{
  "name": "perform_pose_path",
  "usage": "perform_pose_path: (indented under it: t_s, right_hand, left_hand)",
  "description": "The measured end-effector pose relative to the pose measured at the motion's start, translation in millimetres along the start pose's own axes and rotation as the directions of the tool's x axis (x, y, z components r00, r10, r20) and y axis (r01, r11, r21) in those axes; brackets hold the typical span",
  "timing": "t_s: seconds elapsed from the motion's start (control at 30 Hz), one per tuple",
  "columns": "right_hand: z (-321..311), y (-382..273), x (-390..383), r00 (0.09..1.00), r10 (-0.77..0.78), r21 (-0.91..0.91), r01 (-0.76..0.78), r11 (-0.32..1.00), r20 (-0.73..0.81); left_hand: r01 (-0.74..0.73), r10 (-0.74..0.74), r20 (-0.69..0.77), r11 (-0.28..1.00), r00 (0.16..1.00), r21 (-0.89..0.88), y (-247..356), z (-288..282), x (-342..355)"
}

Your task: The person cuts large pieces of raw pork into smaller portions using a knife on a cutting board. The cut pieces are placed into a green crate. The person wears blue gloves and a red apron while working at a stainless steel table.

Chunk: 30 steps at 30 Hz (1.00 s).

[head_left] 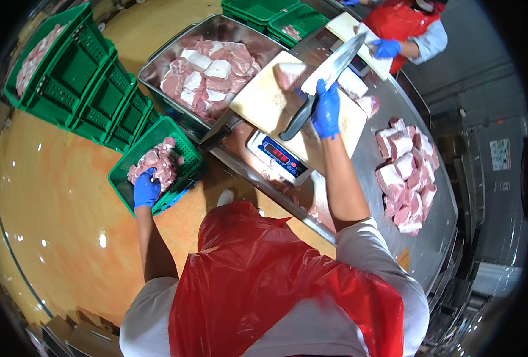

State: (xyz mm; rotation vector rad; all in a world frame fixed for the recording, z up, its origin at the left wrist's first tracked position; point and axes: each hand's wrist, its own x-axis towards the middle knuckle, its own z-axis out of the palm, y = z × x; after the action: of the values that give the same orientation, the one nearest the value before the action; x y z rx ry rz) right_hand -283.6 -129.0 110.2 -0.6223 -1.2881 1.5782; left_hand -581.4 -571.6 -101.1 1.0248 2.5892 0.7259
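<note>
My right hand (pixel 326 113), in a blue glove, is closed round a large butcher knife (pixel 339 62) with a black handle and a broad blade. The knife is over a pale cutting board (pixel 258 98), its tip pointing away to the right. On the board lies a chunk of pale pink meat (pixel 290 75). To the left and lower down, my left hand (pixel 148 189), also gloved in blue, reaches into a green basket (pixel 187 143). It touches the pile of pink meat pieces (pixel 159 162) there; its fingertips are hidden among them.
A digital scale (pixel 279 156) sits by the board. Behind it stands a deep steel tub (pixel 157 71) of meat. Stacked green crates (pixel 67 89) rise at the left. Trimmed meat blocks (pixel 408 172) are piled on the steel table (pixel 368 184). A co-worker (pixel 403 30) works at the far right.
</note>
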Motion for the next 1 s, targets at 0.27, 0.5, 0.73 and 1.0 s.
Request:
perform_pose_path:
  t_s: [0.27,0.5,0.73,1.0]
  right_hand:
    - [26,-96,-5,0.98,-0.16,-0.047,0.167,0.985,0.122]
    - [-125,-68,-171,0.947,0.139,-0.335,-0.236,0.912,-0.291]
    - [-183,-96,-351,0.645,0.181,-0.199,-0.471,0.859,-0.743]
    - [-212,-60,-462,0.428,0.186,0.0,-0.4,0.917,-0.885]
  left_hand:
    - [-0.101,0.101,-0.005,0.994,0.995,-0.048,23,10,0]
    - [-0.457,0.488,0.182,0.87,0.854,-0.186,90,5,23]
    - [-0.285,0.949,0.253,0.3,0.189,-0.91,313,15,31]
    - [-0.412,0.915,0.38,0.295,-0.139,-0.862,579,158,-122]
